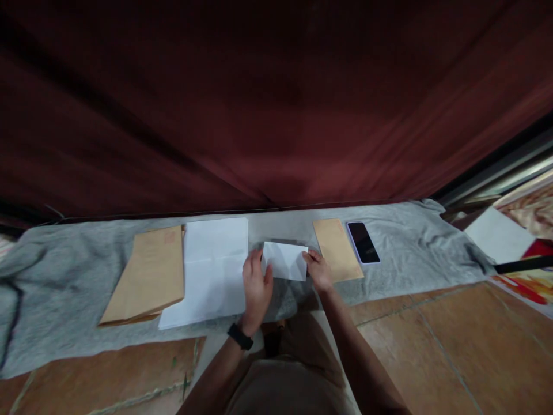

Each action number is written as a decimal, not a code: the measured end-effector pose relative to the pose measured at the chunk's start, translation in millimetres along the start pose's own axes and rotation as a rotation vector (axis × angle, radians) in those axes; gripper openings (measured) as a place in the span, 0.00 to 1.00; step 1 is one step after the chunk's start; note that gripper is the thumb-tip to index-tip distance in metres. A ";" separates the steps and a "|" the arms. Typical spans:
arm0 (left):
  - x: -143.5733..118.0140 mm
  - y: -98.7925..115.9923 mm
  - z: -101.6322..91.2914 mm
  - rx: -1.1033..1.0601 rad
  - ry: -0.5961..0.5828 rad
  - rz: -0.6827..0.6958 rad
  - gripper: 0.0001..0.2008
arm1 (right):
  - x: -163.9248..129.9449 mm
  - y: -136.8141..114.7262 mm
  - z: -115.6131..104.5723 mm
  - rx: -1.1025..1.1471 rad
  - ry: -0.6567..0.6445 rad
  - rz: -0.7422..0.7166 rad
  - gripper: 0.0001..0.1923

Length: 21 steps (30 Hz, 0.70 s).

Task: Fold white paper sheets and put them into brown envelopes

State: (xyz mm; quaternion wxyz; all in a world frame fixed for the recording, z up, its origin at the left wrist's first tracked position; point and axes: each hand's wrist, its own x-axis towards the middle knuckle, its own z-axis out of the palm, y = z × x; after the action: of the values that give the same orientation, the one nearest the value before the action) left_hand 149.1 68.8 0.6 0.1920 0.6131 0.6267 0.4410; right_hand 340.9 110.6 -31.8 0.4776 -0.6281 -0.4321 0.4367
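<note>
A small white rectangle of folded paper (286, 261) is held up between my two hands in the middle of the view. My right hand (318, 270) pinches its right edge, thumb on the near face. On the opposite end, my left hand (257, 286) has its thumb over the lower left corner and its fingers curled along the left edge, partly hidden. Beside my left hand lies a stack of white paper sheets (215, 268) with a crease across it. Close to the right hand is a single brown envelope (338, 249), lying flat and slightly turned.
A pile of brown envelopes (156, 268) lies on the left, touching the sheets. Right of the single envelope lies a phone (363, 242), screen dark. Everything rests on a grey cloth (415, 253) before a dark red curtain (276, 132). Tiled floor (449, 340) shows below.
</note>
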 end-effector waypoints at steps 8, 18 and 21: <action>-46.9 17.9 21.1 0.408 -0.474 0.457 0.27 | 18.0 -7.0 12.9 -0.116 -0.016 -0.050 0.15; -46.7 21.0 23.3 0.504 -0.496 0.463 0.27 | -14.1 -17.5 -3.8 -0.508 0.013 -0.442 0.21; -49.5 19.4 23.5 0.499 -0.492 0.464 0.28 | -38.4 -11.0 -8.4 -0.636 -0.231 -0.556 0.20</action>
State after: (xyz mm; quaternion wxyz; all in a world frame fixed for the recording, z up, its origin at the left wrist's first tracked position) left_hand 187.7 27.0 -11.7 0.0773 0.8528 0.4951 0.1474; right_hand 338.2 73.8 -14.5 0.3084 -0.5508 -0.7483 0.2040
